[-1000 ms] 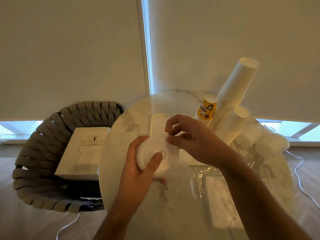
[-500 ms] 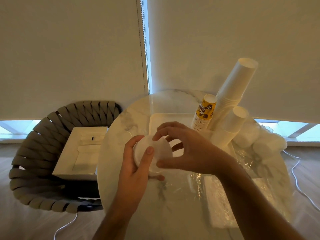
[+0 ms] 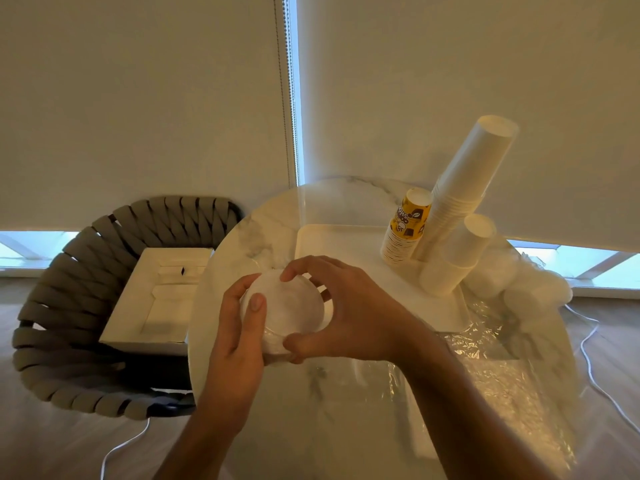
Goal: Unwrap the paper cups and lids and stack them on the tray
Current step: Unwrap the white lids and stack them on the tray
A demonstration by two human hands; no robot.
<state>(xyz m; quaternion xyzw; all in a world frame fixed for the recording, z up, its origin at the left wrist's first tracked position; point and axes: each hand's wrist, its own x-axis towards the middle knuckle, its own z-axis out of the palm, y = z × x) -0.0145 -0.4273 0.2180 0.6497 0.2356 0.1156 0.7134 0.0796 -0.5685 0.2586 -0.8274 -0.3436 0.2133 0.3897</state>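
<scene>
Our right hand (image 3: 349, 306) now spreads its fingers around the stack of lids (image 3: 287, 308), no longer pinching the wrap at its top; our left hand (image 3: 239, 327) grips lower.

This looks like a home or lounge room. A round white marble-patterned table (image 3: 346, 209) stands against cream roller blinds (image 3: 138, 98) drawn over low windows. Left of the table sits a grey woven-rope armchair (image 3: 59, 306); pale wood-look flooring (image 3: 52, 445) runs beneath it, crossed by a thin white cable (image 3: 121, 448).

Two hands (image 3: 239, 344), three cup stacks (image 3: 464, 188), one tray (image 3: 332, 237), one table (image 3: 263, 233), one chair (image 3: 62, 296)
</scene>
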